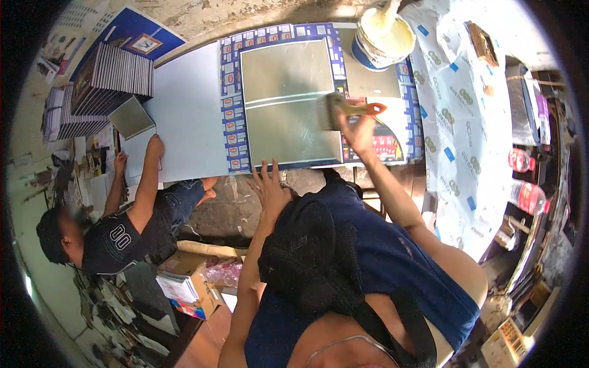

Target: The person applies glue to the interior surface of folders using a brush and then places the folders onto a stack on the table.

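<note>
My right hand (358, 133) grips a wide flat brush (363, 109) by its handle, which has a red end. Its blurred bristles lie at the right edge of two grey-brown panels, an upper panel (285, 69) and a lower panel (291, 136), with a narrow white strip between them. Under the panels is a printed blue sheet (233, 116). Fingers apart, my left hand (269, 189) rests at the table's near edge, by the lower panel's bottom left corner, holding nothing.
A bucket (366, 54) of cream-coloured paste stands at the back right. Far left are stacked dark boards (119, 76) and a loose grey-brown panel (132, 118). A co-worker (116, 236) sits at left, hands near a white surface (187, 116). Bottles (527, 196) lie far right.
</note>
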The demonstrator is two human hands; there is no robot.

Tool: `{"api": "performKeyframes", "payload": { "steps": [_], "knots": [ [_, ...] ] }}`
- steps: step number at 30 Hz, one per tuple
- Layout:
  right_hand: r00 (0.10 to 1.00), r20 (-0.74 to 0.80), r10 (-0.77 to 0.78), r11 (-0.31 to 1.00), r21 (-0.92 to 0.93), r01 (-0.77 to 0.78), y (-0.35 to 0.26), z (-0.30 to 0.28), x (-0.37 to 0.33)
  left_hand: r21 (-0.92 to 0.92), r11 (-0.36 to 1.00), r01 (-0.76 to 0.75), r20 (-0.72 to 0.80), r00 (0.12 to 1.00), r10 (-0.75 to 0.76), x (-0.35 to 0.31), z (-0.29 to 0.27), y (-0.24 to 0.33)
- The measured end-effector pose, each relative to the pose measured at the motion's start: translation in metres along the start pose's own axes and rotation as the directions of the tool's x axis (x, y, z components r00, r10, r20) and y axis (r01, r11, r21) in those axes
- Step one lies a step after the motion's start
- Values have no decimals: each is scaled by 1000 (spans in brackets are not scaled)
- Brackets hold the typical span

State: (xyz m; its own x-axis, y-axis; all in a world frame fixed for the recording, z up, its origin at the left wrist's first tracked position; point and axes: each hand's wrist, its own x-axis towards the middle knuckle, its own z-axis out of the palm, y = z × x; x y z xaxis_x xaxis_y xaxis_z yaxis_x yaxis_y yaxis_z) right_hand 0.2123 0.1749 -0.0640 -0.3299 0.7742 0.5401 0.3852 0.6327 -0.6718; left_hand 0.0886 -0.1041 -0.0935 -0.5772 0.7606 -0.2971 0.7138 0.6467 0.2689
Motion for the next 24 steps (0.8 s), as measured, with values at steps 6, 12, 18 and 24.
{"api": "performKeyframes", "payload": {
  "steps": [6, 12, 18, 24],
  "knots": [
    [969, -3, 249, 941, -235, -243, 16, -14, -31, -79, 981, -179, -56, 983, 175, -5, 4, -49],
    [968, -149, 202, 971, -97, -218, -46, 22, -71, -1, 955, -297, -148, 944, 294, -8, 1, -64],
    [883, -150, 446, 801, -374, -468, -36, -34, -91, 51, 954, -295, -38, 954, 297, -11, -8, -76],
    [926, -342, 163, 966, -137, -221, -99, 57, -107, 117, 952, -282, -5, 959, 285, -14, -8, -72]
  ]
}}
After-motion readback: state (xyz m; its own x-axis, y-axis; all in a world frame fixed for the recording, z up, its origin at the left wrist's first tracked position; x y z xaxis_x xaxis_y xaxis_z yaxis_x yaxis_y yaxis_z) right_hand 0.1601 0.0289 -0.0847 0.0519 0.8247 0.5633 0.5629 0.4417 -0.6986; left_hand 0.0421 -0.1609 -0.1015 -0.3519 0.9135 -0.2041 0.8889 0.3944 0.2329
